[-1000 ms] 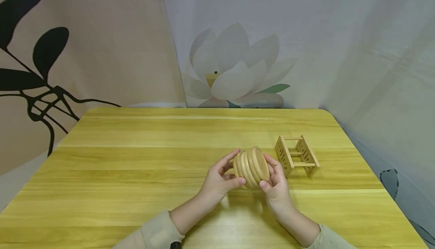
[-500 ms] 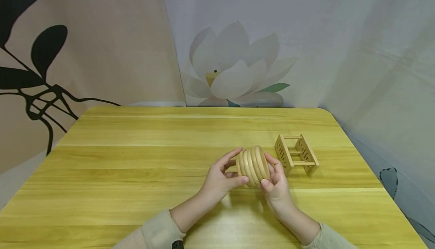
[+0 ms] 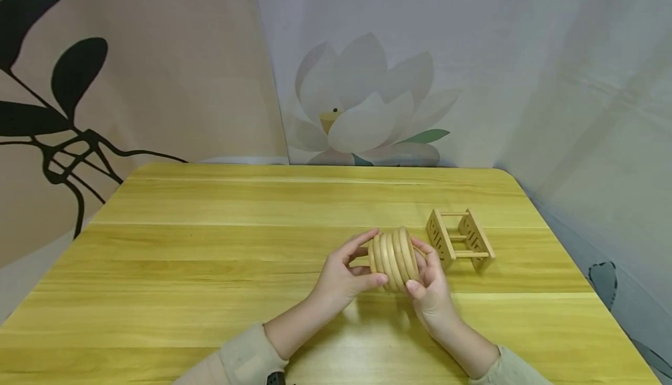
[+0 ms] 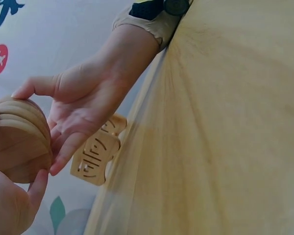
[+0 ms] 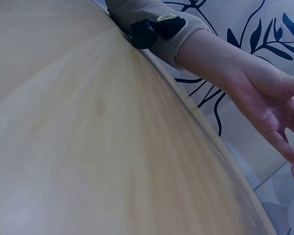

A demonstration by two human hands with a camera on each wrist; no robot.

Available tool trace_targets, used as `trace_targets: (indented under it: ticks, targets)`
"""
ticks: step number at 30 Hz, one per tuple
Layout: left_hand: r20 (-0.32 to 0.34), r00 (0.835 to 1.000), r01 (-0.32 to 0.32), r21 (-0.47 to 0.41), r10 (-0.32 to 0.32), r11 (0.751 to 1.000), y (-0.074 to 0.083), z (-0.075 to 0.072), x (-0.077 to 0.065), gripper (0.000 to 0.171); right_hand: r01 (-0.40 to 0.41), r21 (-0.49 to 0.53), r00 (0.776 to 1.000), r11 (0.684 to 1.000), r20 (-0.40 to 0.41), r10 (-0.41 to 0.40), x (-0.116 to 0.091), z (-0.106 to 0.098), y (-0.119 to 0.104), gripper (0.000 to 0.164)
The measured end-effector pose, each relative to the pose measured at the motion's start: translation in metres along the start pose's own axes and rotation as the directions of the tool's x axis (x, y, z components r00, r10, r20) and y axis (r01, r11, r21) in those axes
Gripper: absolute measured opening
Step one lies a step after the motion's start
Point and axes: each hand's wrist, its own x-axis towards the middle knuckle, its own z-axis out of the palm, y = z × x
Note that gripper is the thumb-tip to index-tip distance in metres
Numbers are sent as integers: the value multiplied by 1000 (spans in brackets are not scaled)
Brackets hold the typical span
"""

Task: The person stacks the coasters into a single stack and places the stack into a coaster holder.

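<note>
Both hands hold a stack of several round wooden coasters (image 3: pixel 394 259) above the table, right of its middle, with the rims facing the head camera. My left hand (image 3: pixel 336 277) grips the left end, thumb at the near rim and fingers at the far side. On the right end, my right hand (image 3: pixel 431 294) has its thumb low on the near rim and its fingers behind. The left wrist view shows a flat face of the coasters (image 4: pixel 22 152) between the two hands. Only a sliver of the stack enters the right wrist view.
A small wooden rack (image 3: pixel 440 239) with cut-out side panels joined by round rods stands just behind and right of my right hand. The wood-grain table (image 3: pixel 184 274) reaches back to a printed cloth backdrop (image 3: pixel 210 70).
The coaster stack has turned in the hands, so the flat face at its right end no longer shows from the head. It has shifted slightly right. The rack stays put.
</note>
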Motion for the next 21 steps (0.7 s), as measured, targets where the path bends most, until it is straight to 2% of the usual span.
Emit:
trace_targets:
  ticks: [6, 14, 21]
  targets:
    - [3, 1000, 3, 22, -4, 1000, 1, 0, 2, 71, 25, -11, 1000, 1000, 7, -25, 2, 0, 0, 82]
    - [18, 1000, 19, 37, -20, 999, 4, 1, 4, 72, 27, -3, 1000, 1000, 2, -27, 2, 0, 0, 70]
    - [14, 999, 44, 54, -45, 998, 6, 0, 4, 71, 14, -22, 1000, 1000, 2, -14, 2, -1, 0, 68]
